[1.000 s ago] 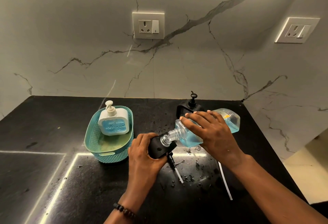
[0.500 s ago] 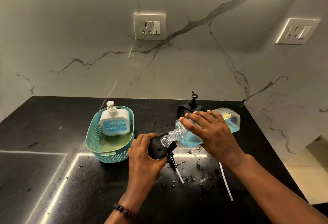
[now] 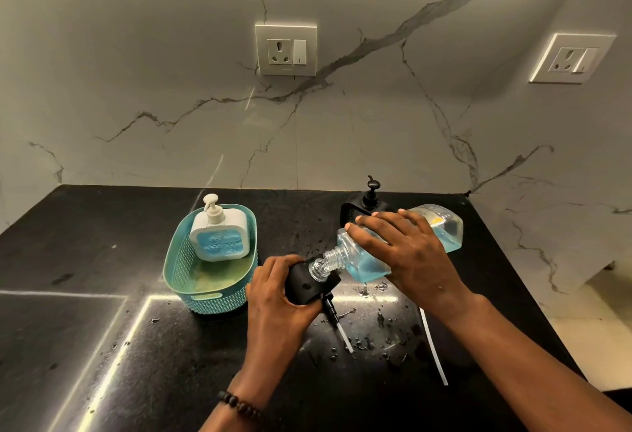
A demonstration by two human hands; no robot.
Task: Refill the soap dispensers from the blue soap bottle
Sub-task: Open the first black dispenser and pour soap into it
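A person's two bare hands work over a black countertop (image 3: 102,346) speckled with droplets. The right hand (image 3: 408,254) wraps over a clear soap bottle (image 3: 444,230) part full of blue liquid, holding it tipped nearly flat so its ribbed neck points down and left. The neck's mouth meets the top of a small black dispenser (image 3: 309,286), which the left hand (image 3: 278,298) clasps from the left — fingers curled around its body, a beaded bracelet (image 3: 239,404) at the wrist. Just below that dispenser, a black pump with a pale tube (image 3: 337,318) lies on the counter, and a longer white tube (image 3: 434,346) lies to its right. Left of the dispenser sits a teal basket (image 3: 208,298) with a white pump dispenser (image 3: 219,235) leaning against its far wall, blue showing through its front. Behind the dispenser, partly hidden by the bottle, stands what seems to be a second black dispenser (image 3: 367,199) — only its pump top is clear.
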